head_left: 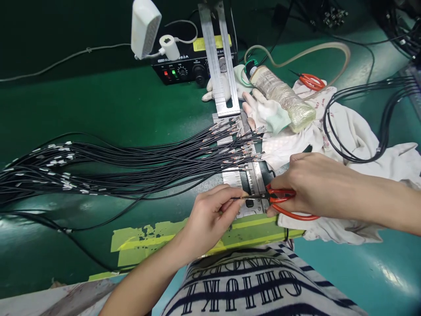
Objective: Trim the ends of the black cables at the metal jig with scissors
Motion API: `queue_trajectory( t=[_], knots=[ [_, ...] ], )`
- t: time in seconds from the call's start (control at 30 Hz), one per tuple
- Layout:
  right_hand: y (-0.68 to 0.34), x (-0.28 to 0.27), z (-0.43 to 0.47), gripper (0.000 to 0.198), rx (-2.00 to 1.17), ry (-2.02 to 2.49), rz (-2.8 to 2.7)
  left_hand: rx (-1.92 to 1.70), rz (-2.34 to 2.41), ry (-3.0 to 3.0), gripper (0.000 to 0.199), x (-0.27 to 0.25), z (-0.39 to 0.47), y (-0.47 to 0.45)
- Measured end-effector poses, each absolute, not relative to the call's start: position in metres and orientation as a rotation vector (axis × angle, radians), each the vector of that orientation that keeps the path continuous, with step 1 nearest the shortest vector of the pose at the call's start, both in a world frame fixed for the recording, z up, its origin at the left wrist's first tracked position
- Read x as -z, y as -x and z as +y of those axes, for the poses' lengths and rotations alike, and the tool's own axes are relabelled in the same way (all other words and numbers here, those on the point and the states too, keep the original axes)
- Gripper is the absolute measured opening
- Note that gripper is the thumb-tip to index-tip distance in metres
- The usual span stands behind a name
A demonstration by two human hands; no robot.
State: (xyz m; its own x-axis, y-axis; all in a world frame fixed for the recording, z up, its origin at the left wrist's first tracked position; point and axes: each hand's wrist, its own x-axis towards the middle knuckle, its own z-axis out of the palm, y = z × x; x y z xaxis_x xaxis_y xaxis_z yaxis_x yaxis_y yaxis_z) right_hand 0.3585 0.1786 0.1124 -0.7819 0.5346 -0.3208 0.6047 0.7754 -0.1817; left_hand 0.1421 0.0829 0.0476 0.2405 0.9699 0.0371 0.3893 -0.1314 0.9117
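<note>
My left hand (213, 217) is closed in a pinch on the end of a thin black cable (237, 198), most of which is hidden by the fingers. My right hand (309, 186) grips red-handled scissors (296, 214), with the blades pointing left and reaching the cable end at my left fingertips. Whether the blades are parted there is too small to tell. Just beyond both hands, a bundle of black cables (141, 164) with white tags lies with its metal-tipped ends across a slotted metal fixture (258, 177).
An upright metal bracket (212, 57) stands before a black control box (184, 68). White gloves (266, 109), a wrapped bottle (283, 96) and a second pair of red-handled scissors (312, 81) lie on white cloth (358, 125). Coiled cables (383, 145) are at right; yellow-green tape (148, 239) lines the front edge.
</note>
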Motion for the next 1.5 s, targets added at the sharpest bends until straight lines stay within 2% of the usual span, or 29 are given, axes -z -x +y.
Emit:
queue_trajectory(
  t=[0.13, 0.3, 0.37, 0.5, 0.67, 0.73, 0.83, 1.03, 1.23, 1.5],
  knots=[
    [-0.362, -0.109, 0.181, 0.030, 0.485, -0.920, 2.722, -0.860, 1.268, -1.678, 0.014, -0.047, 0.083, -0.143],
    [-0.368, -0.103, 0.180, 0.037, 0.872, -0.930, 2.664, -0.888, 1.276, -1.653, 0.015, -0.050, 0.085, -0.144],
    [-0.372, -0.099, 0.177, 0.040, 0.905, -0.963, 2.706, -0.909, 1.301, -1.621, 0.013, -0.052, 0.086, -0.143],
    [-0.380, -0.091, 0.170, 0.043, 0.618, -1.091, 2.954, -0.899, 1.285, -1.540, 0.013, -0.059, 0.088, -0.144],
    [-0.383, -0.094, 0.160, 0.035, 0.188, -1.062, 3.155, -0.644, 1.022, -1.533, 0.017, -0.061, 0.079, -0.159],
    [-0.382, -0.099, 0.157, 0.033, 0.084, -1.023, 3.173, -0.591, 0.920, -1.504, 0.012, -0.058, 0.073, -0.167],
    [-0.381, -0.104, 0.153, 0.029, -0.044, -0.983, 3.181, -0.620, 0.908, -1.319, 0.016, -0.053, 0.066, -0.171],
    [-0.378, -0.100, 0.148, 0.026, -0.268, -0.907, 3.163, -0.809, 1.087, -0.965, 0.021, -0.057, 0.069, -0.159],
    [-0.372, -0.099, 0.147, 0.014, -0.406, -0.783, 3.153, -0.700, 1.183, -0.923, 0.025, -0.061, 0.077, -0.159],
    [-0.371, -0.097, 0.144, 0.015, -0.455, -0.720, 3.171, -0.649, 1.078, -0.728, 0.022, -0.056, 0.080, -0.160]
  ],
)
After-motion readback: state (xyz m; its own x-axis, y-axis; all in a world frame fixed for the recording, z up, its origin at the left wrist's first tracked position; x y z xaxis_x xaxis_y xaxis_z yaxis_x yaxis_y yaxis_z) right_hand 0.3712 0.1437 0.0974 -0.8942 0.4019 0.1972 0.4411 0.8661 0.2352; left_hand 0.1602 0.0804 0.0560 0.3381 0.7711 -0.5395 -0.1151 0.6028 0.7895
